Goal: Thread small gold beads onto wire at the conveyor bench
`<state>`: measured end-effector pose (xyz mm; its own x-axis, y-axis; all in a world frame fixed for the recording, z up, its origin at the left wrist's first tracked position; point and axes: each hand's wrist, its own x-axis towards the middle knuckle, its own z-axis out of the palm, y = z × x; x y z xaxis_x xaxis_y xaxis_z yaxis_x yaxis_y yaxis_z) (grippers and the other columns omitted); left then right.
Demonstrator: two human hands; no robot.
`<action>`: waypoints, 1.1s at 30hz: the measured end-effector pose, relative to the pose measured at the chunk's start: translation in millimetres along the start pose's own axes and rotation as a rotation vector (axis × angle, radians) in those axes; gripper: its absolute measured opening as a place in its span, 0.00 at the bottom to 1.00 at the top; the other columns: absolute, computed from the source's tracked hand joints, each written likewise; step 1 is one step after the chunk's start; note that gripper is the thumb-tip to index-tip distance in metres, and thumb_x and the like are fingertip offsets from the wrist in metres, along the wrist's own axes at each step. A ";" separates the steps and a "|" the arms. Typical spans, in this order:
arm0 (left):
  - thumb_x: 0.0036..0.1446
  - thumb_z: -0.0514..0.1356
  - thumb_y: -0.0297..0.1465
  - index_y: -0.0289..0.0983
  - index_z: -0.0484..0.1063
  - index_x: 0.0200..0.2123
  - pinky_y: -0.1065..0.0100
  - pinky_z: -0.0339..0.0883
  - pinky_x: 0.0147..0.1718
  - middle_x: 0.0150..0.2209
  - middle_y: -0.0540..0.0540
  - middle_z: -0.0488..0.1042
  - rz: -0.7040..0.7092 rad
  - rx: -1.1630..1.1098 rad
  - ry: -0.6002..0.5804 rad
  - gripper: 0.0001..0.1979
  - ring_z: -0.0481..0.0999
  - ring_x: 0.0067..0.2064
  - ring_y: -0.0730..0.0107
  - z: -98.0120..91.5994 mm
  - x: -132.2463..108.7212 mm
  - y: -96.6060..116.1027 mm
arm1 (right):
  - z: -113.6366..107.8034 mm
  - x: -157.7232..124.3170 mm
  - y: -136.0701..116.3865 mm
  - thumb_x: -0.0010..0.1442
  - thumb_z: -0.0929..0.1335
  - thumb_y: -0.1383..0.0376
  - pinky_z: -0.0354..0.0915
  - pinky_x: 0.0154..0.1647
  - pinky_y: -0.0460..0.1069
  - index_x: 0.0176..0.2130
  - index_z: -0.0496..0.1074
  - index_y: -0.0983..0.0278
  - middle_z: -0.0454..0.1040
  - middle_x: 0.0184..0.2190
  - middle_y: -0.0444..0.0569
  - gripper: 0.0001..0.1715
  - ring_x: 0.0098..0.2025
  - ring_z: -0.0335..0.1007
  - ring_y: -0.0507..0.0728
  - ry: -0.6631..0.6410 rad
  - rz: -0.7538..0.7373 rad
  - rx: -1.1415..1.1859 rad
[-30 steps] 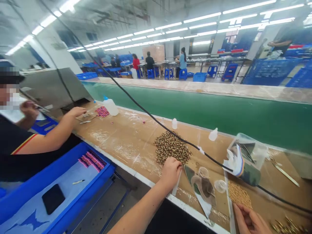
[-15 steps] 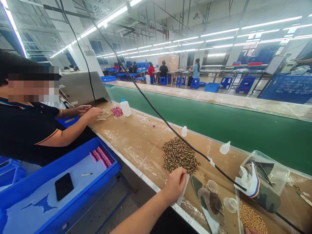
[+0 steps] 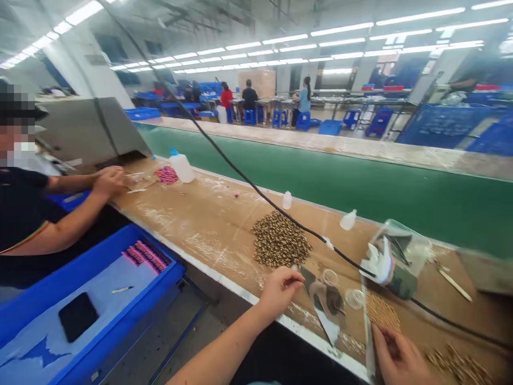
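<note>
My left hand (image 3: 280, 291) sits at the bench's near edge, its fingertips drawn together just below a heap of speckled gold-brown beads (image 3: 280, 239). Anything between them is too small to tell. At the lower right, my right hand (image 3: 396, 358) rests beside a long pale strip (image 3: 368, 334), close to a pile of small gold beads (image 3: 382, 313). Between my hands lies a shiny sheet (image 3: 320, 299) with brown cloth on it, and two small clear cups (image 3: 355, 298) stand nearby. A clear plastic box (image 3: 401, 251) holds white cloth and a camouflage pouch.
A black cable (image 3: 256, 192) crosses the bench above a green conveyor belt (image 3: 320, 182). A co-worker's hands (image 3: 108, 182) work at the far left by pink items (image 3: 166, 175). A blue tray (image 3: 92, 299) holding a black phone (image 3: 78, 316) stands below the bench.
The whole view has shifted slightly. My right hand is back in view at the lower right. The co-worker's hands have drawn closer together, and the strip beside my left hand no longer shows there.
</note>
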<state>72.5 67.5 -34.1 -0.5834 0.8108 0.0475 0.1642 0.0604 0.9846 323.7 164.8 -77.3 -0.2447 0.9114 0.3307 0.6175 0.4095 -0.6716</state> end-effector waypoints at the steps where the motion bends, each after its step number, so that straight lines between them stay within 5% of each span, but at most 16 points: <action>1: 0.43 0.63 0.24 0.38 0.75 0.24 0.68 0.66 0.33 0.26 0.48 0.74 -0.035 -0.070 -0.013 0.04 0.73 0.31 0.68 2.6 -1.7 1.2 | -3.1 0.4 -5.6 0.51 0.62 0.39 0.65 0.25 0.51 0.26 0.73 0.62 0.74 0.23 0.51 0.31 0.23 0.68 0.56 0.005 -0.011 0.005; 6: 0.41 0.68 0.34 0.35 0.71 0.27 0.69 0.68 0.34 0.27 0.48 0.76 -0.364 -0.532 -0.138 0.11 0.74 0.29 0.72 21.5 -6.3 5.3 | -4.0 0.9 -28.8 0.58 0.63 0.49 0.64 0.26 0.47 0.28 0.73 0.64 0.73 0.23 0.48 0.23 0.24 0.67 0.52 0.028 -0.054 0.041; 10: 0.37 0.71 0.36 0.34 0.71 0.29 0.72 0.68 0.32 0.27 0.48 0.76 -0.482 -0.701 -0.169 0.17 0.74 0.27 0.76 37.2 -8.1 8.7 | -3.7 4.7 -41.7 0.59 0.64 0.54 0.63 0.25 0.46 0.32 0.74 0.65 0.72 0.24 0.46 0.17 0.22 0.63 0.50 0.036 -0.077 0.058; 15: 0.36 0.72 0.35 0.34 0.70 0.27 0.72 0.68 0.36 0.29 0.49 0.75 -0.504 -0.758 -0.133 0.17 0.76 0.31 0.74 46.9 -7.4 8.9 | -8.4 16.4 -53.7 0.59 0.65 0.55 0.61 0.23 0.45 0.33 0.74 0.65 0.71 0.24 0.45 0.17 0.19 0.59 0.48 0.090 -0.072 -0.002; 19: 0.39 0.70 0.36 0.35 0.69 0.28 0.72 0.68 0.34 0.25 0.51 0.73 -0.443 -0.731 -0.098 0.16 0.77 0.31 0.72 44.6 -5.2 6.2 | -1.5 22.4 -67.5 0.61 0.62 0.54 0.60 0.22 0.45 0.34 0.75 0.62 0.73 0.28 0.46 0.18 0.17 0.58 0.46 0.016 -0.176 -0.039; 26: 0.40 0.70 0.36 0.34 0.68 0.28 0.72 0.67 0.30 0.24 0.51 0.73 -0.444 -0.715 -0.126 0.16 0.75 0.27 0.74 39.5 -2.2 0.6 | 24.0 32.1 -80.9 0.65 0.58 0.54 0.62 0.27 0.45 0.38 0.76 0.62 0.76 0.31 0.49 0.23 0.29 0.71 0.51 -0.009 -0.321 -0.224; 33: 0.41 0.70 0.36 0.34 0.69 0.28 0.71 0.67 0.32 0.24 0.50 0.75 -0.434 -0.742 -0.153 0.16 0.75 0.28 0.74 40.3 -0.6 -5.0 | 31.6 38.0 -85.8 0.65 0.58 0.57 0.59 0.24 0.44 0.35 0.76 0.60 0.76 0.30 0.46 0.22 0.25 0.70 0.49 -0.076 -0.349 -0.270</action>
<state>104.1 90.1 -45.8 -0.3521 0.8765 -0.3283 -0.6395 0.0309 0.7682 237.8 165.6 -28.1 -0.5215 0.7247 0.4504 0.6582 0.6776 -0.3280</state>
